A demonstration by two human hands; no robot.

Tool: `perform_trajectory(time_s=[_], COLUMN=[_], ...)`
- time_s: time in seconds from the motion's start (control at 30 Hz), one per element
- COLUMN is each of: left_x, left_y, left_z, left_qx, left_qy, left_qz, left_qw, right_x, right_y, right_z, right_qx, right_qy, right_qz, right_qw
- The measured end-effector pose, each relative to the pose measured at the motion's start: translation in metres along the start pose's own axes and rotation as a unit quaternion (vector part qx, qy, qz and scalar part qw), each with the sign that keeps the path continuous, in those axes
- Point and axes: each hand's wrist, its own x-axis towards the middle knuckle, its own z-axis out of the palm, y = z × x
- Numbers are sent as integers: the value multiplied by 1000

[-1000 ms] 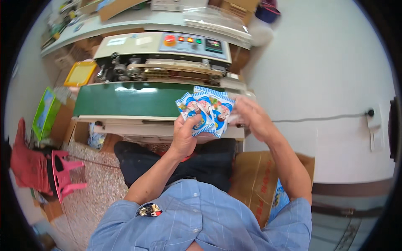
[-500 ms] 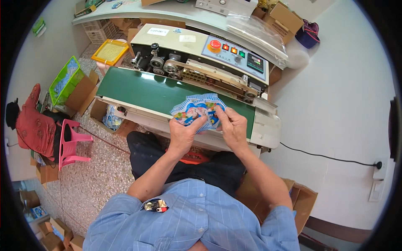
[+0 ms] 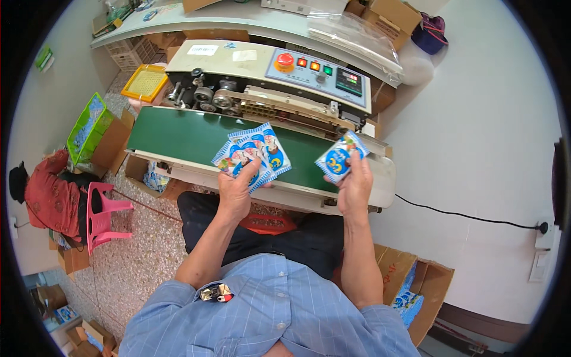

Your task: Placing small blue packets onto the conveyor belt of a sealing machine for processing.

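My left hand point(image 3: 238, 191) is closed on a fanned bunch of several small blue-and-white packets point(image 3: 253, 156), its thumb lying across the front one. The bunch is held over the near edge of the green conveyor belt point(image 3: 184, 134). Farther right, my right hand point(image 3: 355, 185) grips a single blue-and-white packet point(image 3: 341, 156) of the same kind by its edge, above the belt's right end. Behind both hands stands the band sealing machine point(image 3: 262, 65) with rollers, a red knob and lit buttons. What is inside the packets cannot be seen.
Beside my right elbow, a cardboard box point(image 3: 437, 285) contains blue packets. A green crate point(image 3: 92, 128) and a yellow tray point(image 3: 146, 83) are at the left. A person in red point(image 3: 56, 196) sits by a pink chair point(image 3: 106, 217). Behind the machine runs a white table point(image 3: 172, 22).
My hands were together on the bunch; now they are apart. The right one has moved right with one packet, and the left one has moved left with the others, now fanned wider.
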Motion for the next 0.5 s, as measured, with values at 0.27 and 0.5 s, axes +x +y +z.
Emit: perform_trajectory(time_s=[0.27, 0.5], left_x=[0, 3], left_y=[-8, -11], left_z=[17, 23], left_qx=[90, 110], left_qy=[-43, -34], left_qz=[-35, -57], left_qw=[994, 992], right_x=[19, 39], right_y=[-15, -3], right_z=[-48, -49], right_qx=[-38, -80], right_qy=[59, 60], right_qz=[62, 91], right_qw=[996, 991])
